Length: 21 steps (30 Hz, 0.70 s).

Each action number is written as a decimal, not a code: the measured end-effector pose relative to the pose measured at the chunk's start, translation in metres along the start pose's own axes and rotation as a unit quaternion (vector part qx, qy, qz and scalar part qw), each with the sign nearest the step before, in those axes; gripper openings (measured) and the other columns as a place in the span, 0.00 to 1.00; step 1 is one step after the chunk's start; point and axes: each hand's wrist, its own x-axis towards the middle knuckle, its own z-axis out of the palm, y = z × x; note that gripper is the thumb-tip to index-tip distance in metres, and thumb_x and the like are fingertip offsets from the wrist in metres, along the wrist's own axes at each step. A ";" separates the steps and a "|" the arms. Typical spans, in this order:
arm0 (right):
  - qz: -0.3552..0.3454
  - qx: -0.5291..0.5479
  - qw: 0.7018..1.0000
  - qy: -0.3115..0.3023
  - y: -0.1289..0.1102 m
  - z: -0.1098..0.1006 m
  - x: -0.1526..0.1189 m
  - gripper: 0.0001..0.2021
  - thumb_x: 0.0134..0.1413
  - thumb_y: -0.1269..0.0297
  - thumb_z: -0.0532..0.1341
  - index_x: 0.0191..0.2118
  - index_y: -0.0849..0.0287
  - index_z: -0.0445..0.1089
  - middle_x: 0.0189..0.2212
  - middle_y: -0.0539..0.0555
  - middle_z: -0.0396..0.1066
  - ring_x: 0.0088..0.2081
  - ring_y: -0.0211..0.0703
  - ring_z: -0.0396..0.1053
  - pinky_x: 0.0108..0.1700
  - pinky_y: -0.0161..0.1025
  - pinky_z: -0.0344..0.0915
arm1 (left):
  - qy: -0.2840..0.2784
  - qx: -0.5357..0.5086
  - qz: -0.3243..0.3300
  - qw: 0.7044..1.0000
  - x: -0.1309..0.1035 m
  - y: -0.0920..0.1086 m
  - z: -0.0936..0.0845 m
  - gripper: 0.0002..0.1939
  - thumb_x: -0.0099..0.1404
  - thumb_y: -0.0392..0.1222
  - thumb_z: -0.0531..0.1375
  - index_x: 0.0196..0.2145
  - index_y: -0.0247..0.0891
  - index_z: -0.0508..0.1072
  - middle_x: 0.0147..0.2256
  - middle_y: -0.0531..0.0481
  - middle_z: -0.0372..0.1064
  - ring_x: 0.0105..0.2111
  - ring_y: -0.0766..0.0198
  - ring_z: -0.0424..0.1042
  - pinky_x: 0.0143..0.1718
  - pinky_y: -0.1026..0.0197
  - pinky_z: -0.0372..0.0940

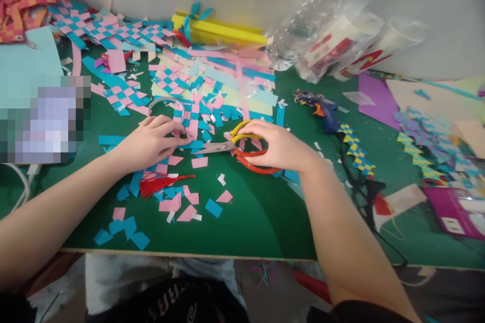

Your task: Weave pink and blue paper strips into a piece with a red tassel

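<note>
My right hand (284, 145) grips a pair of scissors (215, 148) with yellow and red handles. The blades point left, and their tips lie close to the fingers of my left hand (159, 140). Those fingers are closed on a woven paper piece (193, 120) of pink and blue strips, which is partly hidden beneath the hand. Just behind this hand lies a roll of tape (166, 103). A red tassel (157, 185) and several cut pink and blue paper scraps (214, 208) are scattered nearer the table's front edge.
Woven paper pieces (102, 30) are heaped along the wall beside a yellow folded piece (223, 30). A blue glue gun (326, 116) with a black cable lies to the right. Plastic-wrapped cups (341, 35) stand behind it. A pixelated phone-like object (49, 121) is at the left.
</note>
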 end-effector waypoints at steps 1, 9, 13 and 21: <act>-0.004 -0.001 1.000 -0.001 0.001 0.000 0.000 0.18 0.46 0.64 0.63 0.47 0.52 0.70 0.51 0.56 0.70 0.54 0.54 0.68 0.54 0.54 0.68 | 0.000 -0.003 -0.003 1.000 0.000 0.000 0.000 0.17 0.71 0.37 0.52 0.53 0.47 0.73 0.52 0.45 0.69 0.50 0.52 0.64 0.48 0.49 0.61; 0.016 0.005 1.000 -0.001 -0.005 0.001 0.001 0.18 0.46 0.64 0.63 0.46 0.52 0.70 0.52 0.56 0.69 0.54 0.53 0.69 0.53 0.54 0.70 | 0.014 -0.059 -0.027 0.998 0.004 0.002 0.000 0.17 0.71 0.38 0.51 0.50 0.46 0.76 0.49 0.45 0.70 0.47 0.54 0.64 0.48 0.48 0.61; 0.014 -0.012 1.000 0.007 -0.003 0.002 0.000 0.18 0.47 0.63 0.64 0.46 0.52 0.69 0.53 0.56 0.69 0.54 0.53 0.68 0.54 0.55 0.69 | 0.027 -0.061 -0.024 0.997 0.004 0.002 0.000 0.15 0.72 0.39 0.52 0.49 0.45 0.76 0.49 0.44 0.70 0.47 0.54 0.64 0.48 0.48 0.62; 0.008 -0.022 1.000 0.007 0.000 0.004 0.002 0.18 0.47 0.61 0.64 0.47 0.52 0.69 0.53 0.56 0.68 0.54 0.54 0.68 0.54 0.56 0.69 | 0.036 -0.069 -0.019 0.997 0.004 0.000 0.000 0.16 0.70 0.36 0.54 0.51 0.47 0.76 0.56 0.43 0.65 0.55 0.48 0.60 0.54 0.39 0.62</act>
